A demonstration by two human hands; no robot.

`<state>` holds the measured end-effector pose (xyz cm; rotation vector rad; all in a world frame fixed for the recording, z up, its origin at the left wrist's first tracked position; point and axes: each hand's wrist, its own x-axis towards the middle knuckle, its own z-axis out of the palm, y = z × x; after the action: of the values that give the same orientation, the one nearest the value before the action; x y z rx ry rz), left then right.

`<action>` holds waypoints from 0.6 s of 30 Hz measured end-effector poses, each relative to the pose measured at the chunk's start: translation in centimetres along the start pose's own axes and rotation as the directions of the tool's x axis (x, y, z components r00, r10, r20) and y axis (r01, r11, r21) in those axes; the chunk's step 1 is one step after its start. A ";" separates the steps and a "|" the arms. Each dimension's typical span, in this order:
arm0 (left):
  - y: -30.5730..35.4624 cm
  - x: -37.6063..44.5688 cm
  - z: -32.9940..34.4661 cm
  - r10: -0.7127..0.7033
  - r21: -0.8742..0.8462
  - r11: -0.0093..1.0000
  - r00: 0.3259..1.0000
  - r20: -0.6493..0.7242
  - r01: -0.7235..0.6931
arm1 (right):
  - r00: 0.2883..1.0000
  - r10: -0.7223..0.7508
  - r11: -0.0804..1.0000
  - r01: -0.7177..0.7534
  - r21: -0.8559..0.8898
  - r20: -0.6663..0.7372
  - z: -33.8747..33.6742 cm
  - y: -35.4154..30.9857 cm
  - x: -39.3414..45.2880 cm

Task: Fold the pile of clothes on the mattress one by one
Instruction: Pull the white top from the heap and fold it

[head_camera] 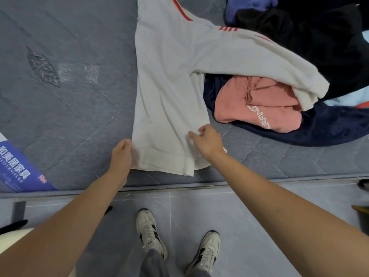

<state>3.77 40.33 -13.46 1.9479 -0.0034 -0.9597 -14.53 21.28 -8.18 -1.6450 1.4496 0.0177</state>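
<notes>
A white sweatshirt (167,80) with red stripes lies lengthwise on the grey mattress (65,108), its hem at the near edge. One sleeve drapes right over the pile of clothes (299,66). My left hand (120,154) grips the hem's left corner, fingers curled on the fabric edge. My right hand (207,141) pinches the cloth near the hem's right side. In the pile lie a pink garment (257,104) with white lettering, a dark navy fleece (329,128) and black clothes (319,37).
A blue label (18,166) with white lettering sits on the mattress's near left corner. The mattress edge runs across in front of me, with grey floor tiles (239,216) and my two white shoes (175,242) below. A dark object (362,216) stands at the right floor edge.
</notes>
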 end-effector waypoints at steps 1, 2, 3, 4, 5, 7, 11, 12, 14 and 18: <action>-0.2 0.3 0.0 -0.003 0.018 1.000 1.000 0.009 0.003 | 0.997 0.065 0.998 -0.064 -0.024 0.050 0.6 -0.3 0.3; -0.3 0.6 -0.1 -0.018 0.017 1.000 0.999 0.029 0.018 | 0.993 0.098 0.995 -0.096 -0.040 0.066 1.1 -0.5 0.5; -0.3 0.7 0.0 -0.043 0.003 0.999 0.997 0.065 0.043 | 0.992 0.110 0.993 -0.107 -0.051 0.063 1.5 -0.6 0.7; -0.3 0.8 0.1 -0.071 -0.017 0.997 0.991 0.112 0.074 | 0.992 0.119 0.991 -0.116 -0.062 0.048 1.7 -0.4 1.0; -0.2 0.8 0.2 -0.096 -0.021 0.995 0.982 0.163 0.100 | 0.992 0.121 0.991 -0.118 -0.065 0.039 1.8 -0.4 1.2; 0.0 0.5 0.4 -0.111 0.005 0.994 0.967 0.228 0.113 | 0.992 0.114 0.991 -0.110 -0.079 0.045 1.7 -0.2 1.2; 0.6 -0.6 0.7 -0.085 -0.004 0.996 0.974 0.211 0.088 | 0.999 0.020 0.999 -0.019 -0.034 0.043 0.3 0.6 0.3; 0.6 -0.8 0.7 -0.074 -0.011 0.997 0.976 0.206 0.078 | 0.999 0.000 1.000 -0.001 0.009 0.036 -0.1 1.0 0.0; 0.7 -1.5 0.9 -0.024 -0.041 0.999 0.981 0.191 0.032 | 0.999 -0.043 0.995 0.044 0.086 -0.011 -0.7 1.5 -0.4; 0.4 -2.8 1.7 0.182 -0.041 0.983 0.966 0.181 -0.177 | 0.974 -0.183 0.976 0.196 0.094 -0.133 -0.8 2.4 -0.6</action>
<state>0.94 39.84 -11.88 1.7959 -0.2694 -1.0098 -17.02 21.55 -8.85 -1.7139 1.3544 -0.2697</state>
